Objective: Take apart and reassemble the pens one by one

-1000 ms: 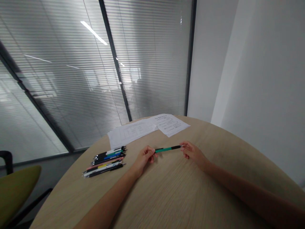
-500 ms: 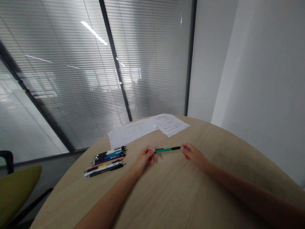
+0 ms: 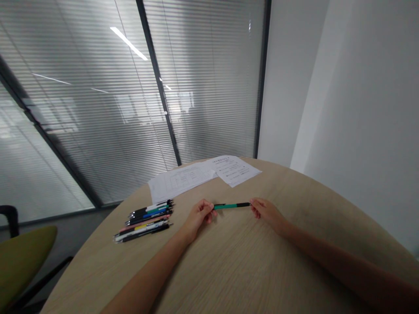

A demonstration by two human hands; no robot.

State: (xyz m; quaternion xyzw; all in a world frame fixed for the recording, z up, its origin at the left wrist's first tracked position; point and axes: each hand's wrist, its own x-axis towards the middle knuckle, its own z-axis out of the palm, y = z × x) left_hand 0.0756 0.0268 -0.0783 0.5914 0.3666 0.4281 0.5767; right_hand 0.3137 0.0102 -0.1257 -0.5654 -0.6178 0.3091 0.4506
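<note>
A green pen (image 3: 231,206) with a black grip and a dark clip stretches level between my two hands, just above the table. My left hand (image 3: 201,213) is closed round its clip end, with the thumb on top. At the other end, my right hand (image 3: 263,210) pinches the tip, which the fingers hide. To the left of my left hand lies a row of several pens (image 3: 147,213), side by side, in black, white, blue, yellow and pink.
Printed paper sheets (image 3: 183,178) lie toward the far edge of the round wooden table (image 3: 225,270), one overlapping another (image 3: 237,172). A green chair (image 3: 26,257) with a black armrest stands at the left. Beyond the table are a blind-covered glass partition (image 3: 209,87) and a white wall (image 3: 366,109).
My right hand and the pen's grip end have shifted very slightly to the right. Both hands keep their hold, and the row of pens has not moved.
</note>
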